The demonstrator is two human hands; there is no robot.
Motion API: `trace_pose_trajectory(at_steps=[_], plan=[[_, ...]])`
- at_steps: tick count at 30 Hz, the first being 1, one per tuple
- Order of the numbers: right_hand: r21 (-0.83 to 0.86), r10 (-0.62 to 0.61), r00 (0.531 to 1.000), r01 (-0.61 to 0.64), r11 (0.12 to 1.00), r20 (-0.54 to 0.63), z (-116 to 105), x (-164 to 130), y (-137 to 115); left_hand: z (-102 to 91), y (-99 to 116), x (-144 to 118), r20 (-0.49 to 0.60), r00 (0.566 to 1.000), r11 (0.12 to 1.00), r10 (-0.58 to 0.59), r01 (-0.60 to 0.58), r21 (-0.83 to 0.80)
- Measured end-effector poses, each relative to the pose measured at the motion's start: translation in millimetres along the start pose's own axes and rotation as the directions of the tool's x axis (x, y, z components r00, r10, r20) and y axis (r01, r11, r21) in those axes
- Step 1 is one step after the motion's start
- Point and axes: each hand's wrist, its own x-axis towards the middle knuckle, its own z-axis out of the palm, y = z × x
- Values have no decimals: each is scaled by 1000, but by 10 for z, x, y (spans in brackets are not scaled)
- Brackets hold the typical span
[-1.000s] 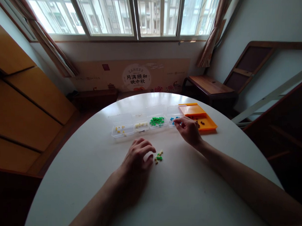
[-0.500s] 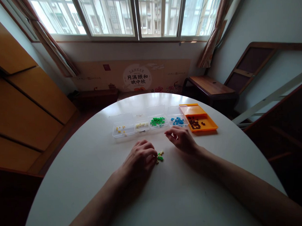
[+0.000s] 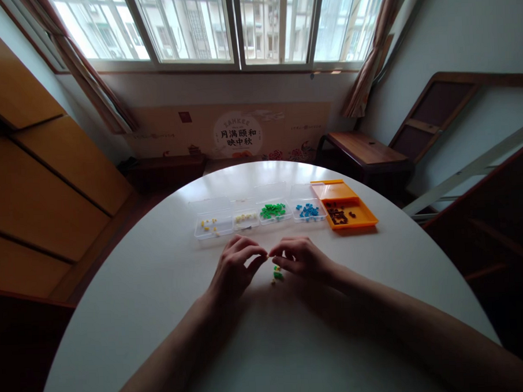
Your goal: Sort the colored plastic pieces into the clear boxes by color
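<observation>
Both hands meet at the middle of the round white table (image 3: pixel 163 316), fingertips almost touching just above a small heap of loose pieces (image 3: pixel 277 273), green and pale yellow, lying on the bare tabletop. The left hand (image 3: pixel 235 267) has its fingers curled and its thumb and forefinger drawn together toward the right hand; a tiny pale speck sits right where the two hands' fingertips come together, but it is too small to say which hand has it, or whether either truly pinches it. The right hand (image 3: pixel 301 259) is curled the same way, fingertips pointing left, hovering over the heap's right edge, and its grip cannot be told for sure either. Beyond the hands, well apart from the heap, runs a row of clear plastic boxes with lids open: one with yellow pieces (image 3: pixel 213 225), one with pale pieces (image 3: pixel 246 219), one with green pieces (image 3: pixel 274 211), one with blue pieces (image 3: pixel 308 211). At the row's right end, just beside the blue box, stands an orange tray (image 3: pixel 353 215) with a few dark pieces in it.
</observation>
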Motion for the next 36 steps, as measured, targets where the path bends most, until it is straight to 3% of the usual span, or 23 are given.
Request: trace_pose_trajectory(at_steps=[8, 18, 29, 36], plan=[[113, 87, 996, -86, 990, -4, 47, 14, 35, 8, 29, 6, -30, 1000, 1000, 7, -7, -13], [50, -44, 999, 44, 998, -14, 86, -8, -5, 4, 14, -10, 11, 999, 998, -36, 37, -44], [-239, -247, 969, 244, 940, 16, 56, -14, -4, -19, 4, -9, 88, 988, 978, -125, 138, -156], [-338, -203, 979, 185, 923, -16, -10, 130, 123, -17, 32, -36, 152, 988, 998, -38, 46, -50]])
